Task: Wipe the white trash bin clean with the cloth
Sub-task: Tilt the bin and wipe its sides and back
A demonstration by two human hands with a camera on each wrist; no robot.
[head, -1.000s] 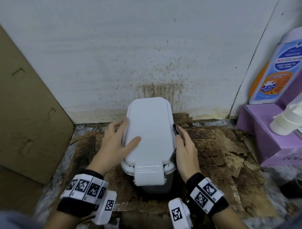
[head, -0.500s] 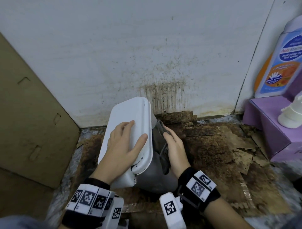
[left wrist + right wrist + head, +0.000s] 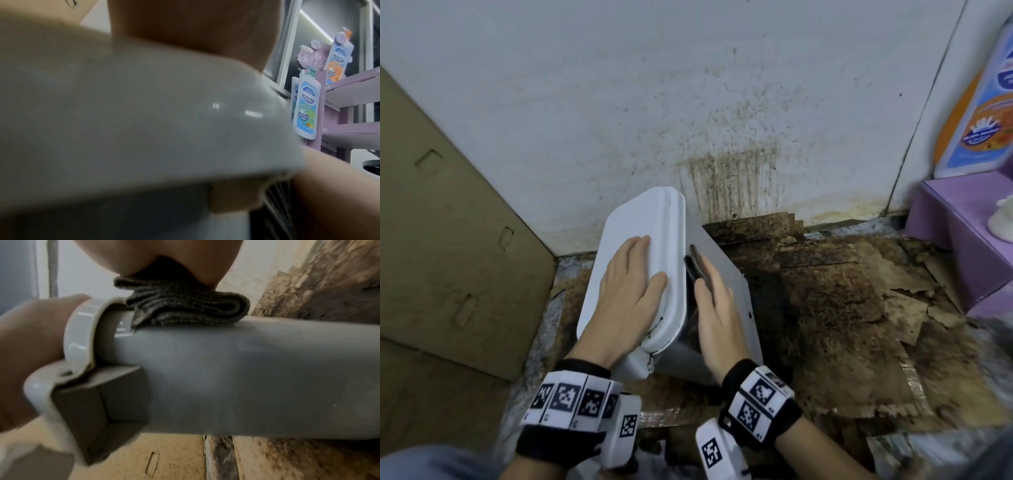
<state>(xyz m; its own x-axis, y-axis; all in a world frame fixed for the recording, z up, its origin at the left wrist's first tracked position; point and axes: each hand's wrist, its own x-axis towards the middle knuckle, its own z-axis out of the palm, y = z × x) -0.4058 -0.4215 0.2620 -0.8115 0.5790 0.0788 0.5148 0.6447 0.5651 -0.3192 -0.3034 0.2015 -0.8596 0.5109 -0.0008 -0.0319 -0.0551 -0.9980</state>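
The trash bin (image 3: 726,274), with a white lid (image 3: 640,222) and a grey body, is tipped over to the left on the stained floor. My left hand (image 3: 630,284) lies flat on the lid, fingers straight, holding the bin tilted; the left wrist view shows the lid (image 3: 123,121) close up and blurred. My right hand (image 3: 717,308) is on the upturned grey side just below the lid's rim. It pinches a folded dark grey cloth (image 3: 185,305) between thumb and fingers and presses it on the bin's body (image 3: 257,369). In the head view only an edge of the cloth (image 3: 694,260) shows.
A stained white wall (image 3: 722,137) stands right behind the bin. Flattened cardboard (image 3: 448,257) leans at the left. A purple shelf unit (image 3: 962,233) with detergent pouches (image 3: 976,120) stands at the right. Torn, dirty cardboard (image 3: 842,301) covers the floor.
The bin went from upright to tipped over leftward under my left hand. My right hand with the cloth came round onto the exposed grey side below the lid.
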